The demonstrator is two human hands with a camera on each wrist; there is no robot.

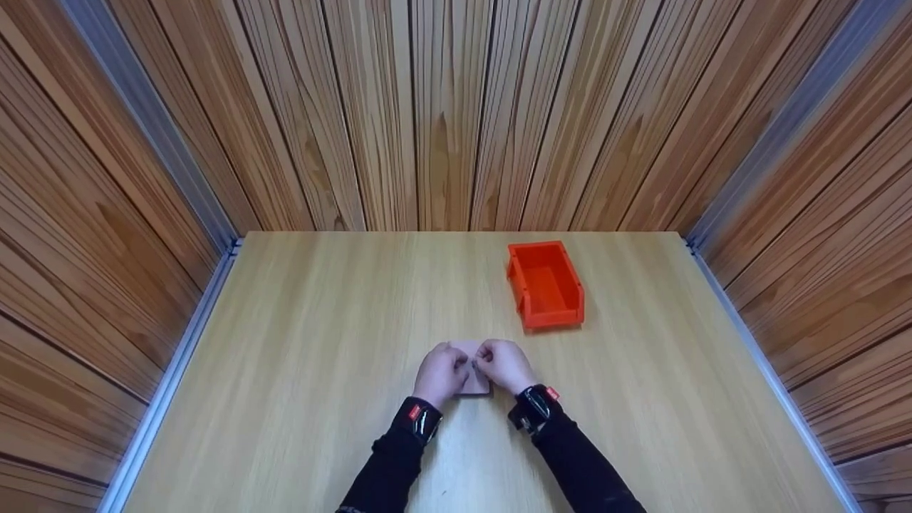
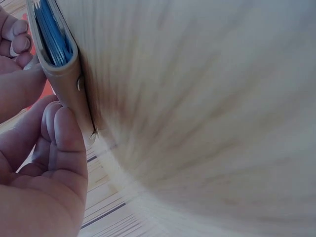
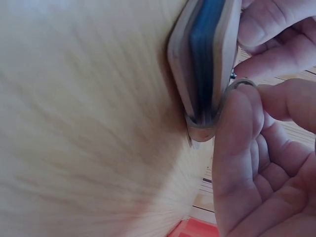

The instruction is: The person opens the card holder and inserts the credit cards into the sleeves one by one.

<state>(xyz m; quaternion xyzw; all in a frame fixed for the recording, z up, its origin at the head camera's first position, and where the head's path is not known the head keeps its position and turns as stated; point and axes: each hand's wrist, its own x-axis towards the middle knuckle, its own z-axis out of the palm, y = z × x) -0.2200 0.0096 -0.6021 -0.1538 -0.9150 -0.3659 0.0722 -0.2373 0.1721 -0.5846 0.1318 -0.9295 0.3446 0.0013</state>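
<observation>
Two hands (image 1: 474,369) clutching a beige wallet (image 1: 473,385) on a light wooden table (image 1: 299,370), plank-panelled walls (image 1: 456,114) around.

A purpose-built recording booth is shown rather than a home. A pale wooden table (image 1: 299,370) is enclosed by wood-panelled walls (image 1: 456,107) joined with metal corner strips (image 1: 153,132); beyond the fingers only an orange bin (image 1: 545,285) is placed.

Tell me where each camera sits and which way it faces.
Head: high, looking forward and down at the table, orange bin, both hands and dark sleeves.
Left wrist: low by the left hand, fingers on the tan wallet.
Right wrist: low by the right hand, fingers at the wallet's strap.
All views share the wallet; blue inside shows in both wrist views.
</observation>
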